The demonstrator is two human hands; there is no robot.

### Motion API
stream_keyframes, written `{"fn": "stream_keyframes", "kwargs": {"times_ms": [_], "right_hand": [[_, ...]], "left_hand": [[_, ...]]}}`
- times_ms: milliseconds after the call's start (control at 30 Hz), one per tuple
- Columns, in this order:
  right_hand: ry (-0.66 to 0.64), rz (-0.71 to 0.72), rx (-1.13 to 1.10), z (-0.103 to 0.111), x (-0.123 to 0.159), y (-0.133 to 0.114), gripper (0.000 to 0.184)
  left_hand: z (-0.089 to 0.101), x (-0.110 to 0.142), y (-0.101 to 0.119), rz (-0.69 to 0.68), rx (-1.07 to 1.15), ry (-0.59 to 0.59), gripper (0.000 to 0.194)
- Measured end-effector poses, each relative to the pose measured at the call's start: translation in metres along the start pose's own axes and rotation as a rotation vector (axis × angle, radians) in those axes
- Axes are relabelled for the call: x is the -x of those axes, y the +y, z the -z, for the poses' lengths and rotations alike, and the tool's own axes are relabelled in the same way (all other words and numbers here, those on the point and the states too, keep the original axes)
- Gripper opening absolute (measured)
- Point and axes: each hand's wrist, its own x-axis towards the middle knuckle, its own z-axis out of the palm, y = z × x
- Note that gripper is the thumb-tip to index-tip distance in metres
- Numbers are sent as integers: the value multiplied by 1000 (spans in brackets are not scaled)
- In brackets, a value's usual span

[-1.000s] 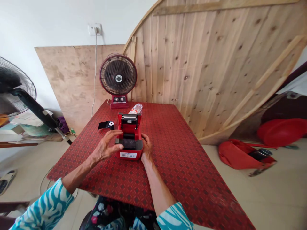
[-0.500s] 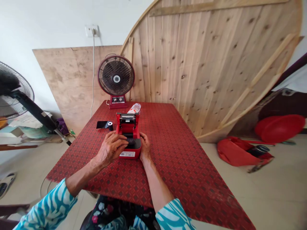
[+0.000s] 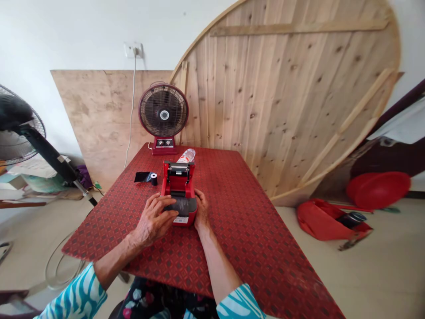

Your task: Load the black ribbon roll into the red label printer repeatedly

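A small red and black label printer (image 3: 179, 182) stands on the table with its lid raised. A dark strip of ribbon film (image 3: 181, 206) lies over the printer's front edge. The fingers of my left hand (image 3: 154, 219) pinch the strip's left part, with fingertips against the printer's front. My right hand (image 3: 202, 209) is wrapped round the printer's right side, its fingers partly hidden behind the case. Left of the printer lies a small roll of black ribbon (image 3: 153, 179) with a loose piece of dark film (image 3: 142, 177) beside it.
A clear plastic bottle (image 3: 187, 156) lies behind the printer. Farther back stands a red fan (image 3: 164, 113) on the red patterned table (image 3: 239, 230). A pedestal fan (image 3: 49, 155) is at the left, and a red bag (image 3: 317, 219) rests on the floor at the right.
The dark film now spreads flat over the printer's front, and my left fingers have moved down to its front edge. My right hand keeps its grip. The whole view has shifted slightly.
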Motion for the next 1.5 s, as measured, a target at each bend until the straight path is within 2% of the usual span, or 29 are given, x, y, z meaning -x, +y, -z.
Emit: {"fn": "stream_keyframes", "kwargs": {"times_ms": [133,267,400,500,600,800,900,967,1033,1100,1133,1233,1300,1400,1500], "right_hand": [[22,0,8,1,-9,-5,42],[70,23,19,-15,-34,-38,48],[-96,122,71,-38,-58,-82,46],[-185,138,129,-44,-61,-99,38],[-136,180,156,-38,-49,-99,34],[-61,228,196,-20,-11,-76,36],[3,242,190,-17,-2,-68,39],[33,213,190,-17,-1,-66,40],[12,116,173,-17,-2,-65,40],[-53,16,127,-15,-4,-65,40],[-86,-15,96,-14,-6,-64,40],[-144,-46,15,-11,-9,-62,39],[-150,-83,-39,-9,-11,-61,40],[-134,-170,-116,-10,-11,-64,44],[-123,-204,-158,-13,-6,-67,47]], "left_hand": [[-1,2,2,1,-38,67,14],[0,5,1,9,-60,112,14],[2,8,-1,36,-91,114,15],[2,9,0,42,-100,101,15],[2,10,2,44,-90,101,17],[3,9,1,29,-110,111,15],[2,11,2,26,-105,108,16],[2,12,3,27,-80,102,17],[4,13,3,55,-4,95,16],[4,11,-2,196,133,122,17],[3,8,-6,324,225,149,21],[-9,-5,-24,821,579,231,36],[-20,-15,-36,1075,832,239,45],[-32,-23,-46,1320,1120,249,57],[-34,-26,-47,1446,1262,275,66]]}}
